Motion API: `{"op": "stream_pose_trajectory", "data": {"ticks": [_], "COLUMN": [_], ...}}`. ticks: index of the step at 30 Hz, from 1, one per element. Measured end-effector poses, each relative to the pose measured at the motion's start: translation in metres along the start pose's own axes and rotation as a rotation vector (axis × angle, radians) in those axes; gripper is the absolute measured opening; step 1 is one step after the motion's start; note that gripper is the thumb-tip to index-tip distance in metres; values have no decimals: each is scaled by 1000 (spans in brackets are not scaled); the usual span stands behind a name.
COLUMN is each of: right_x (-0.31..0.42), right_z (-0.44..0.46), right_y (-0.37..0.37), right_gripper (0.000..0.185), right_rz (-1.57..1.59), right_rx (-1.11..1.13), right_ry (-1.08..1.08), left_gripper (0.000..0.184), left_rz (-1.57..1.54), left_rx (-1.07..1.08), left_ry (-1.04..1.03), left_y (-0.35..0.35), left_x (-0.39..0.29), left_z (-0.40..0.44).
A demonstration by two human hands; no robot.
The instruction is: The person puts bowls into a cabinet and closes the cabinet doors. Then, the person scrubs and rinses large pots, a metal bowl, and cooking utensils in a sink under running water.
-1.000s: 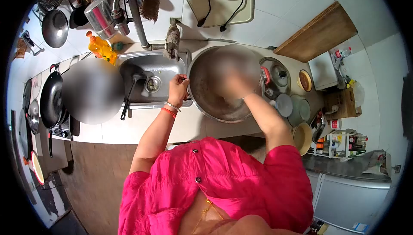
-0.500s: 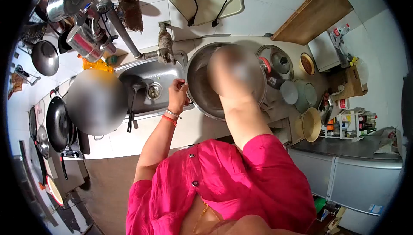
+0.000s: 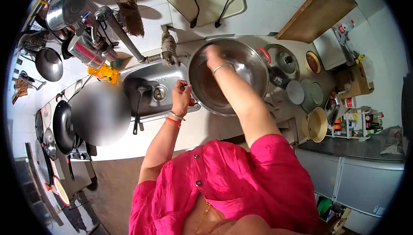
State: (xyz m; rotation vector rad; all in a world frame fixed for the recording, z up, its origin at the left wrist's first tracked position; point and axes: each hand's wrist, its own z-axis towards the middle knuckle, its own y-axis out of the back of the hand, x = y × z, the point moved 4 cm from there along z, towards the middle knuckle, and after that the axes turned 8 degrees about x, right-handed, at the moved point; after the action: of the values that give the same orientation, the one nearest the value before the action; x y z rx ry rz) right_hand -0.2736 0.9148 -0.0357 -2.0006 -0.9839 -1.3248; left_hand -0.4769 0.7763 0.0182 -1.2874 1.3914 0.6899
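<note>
Basin (image 3: 254,75) on counter (image 3: 198,128), just R of sink (image 3: 172,80). L hand (image 3: 181,96): fingers bent, at basin's L rim; closed on it or not, can't tell. R hand (image 3: 213,58): inside, nr far-L wall; blurred, grip can't be told. Judged best: L hand steadying rim vs. sliding; R hand following curve w/ even pressure, bangle (image 3: 223,67) off metal.

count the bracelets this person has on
3: a silver bangle and a red bracelet on the left wrist, another silver bangle on the right wrist. Any under the wrists would be hidden.
</note>
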Motion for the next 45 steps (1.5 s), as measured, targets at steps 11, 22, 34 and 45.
{"op": "stream_pose_trajectory", "data": {"ticks": [11, 22, 34, 45], "right_x": [-13, -40, 0, -3], "right_z": [0, -108, -25, -171], "right_y": [-12, 32, -16, 187], "right_gripper": [37, 66, 62, 62], "right_rz": [-514, -1206, -80, -1271], "right_rx": [-170, 930, 58, 1569], "right_ry": [367, 791, 219, -81], "left_gripper": [10, 12, 13, 6], "left_rz": [9, 17, 68, -116], "left_rx": [11, 14, 21, -145], "left_ry": [23, 32, 16, -40], "left_y": [-1, -6, -6, -3], "left_x": [-3, 0, -6, 19], "left_z": [4, 3, 0, 11]}}
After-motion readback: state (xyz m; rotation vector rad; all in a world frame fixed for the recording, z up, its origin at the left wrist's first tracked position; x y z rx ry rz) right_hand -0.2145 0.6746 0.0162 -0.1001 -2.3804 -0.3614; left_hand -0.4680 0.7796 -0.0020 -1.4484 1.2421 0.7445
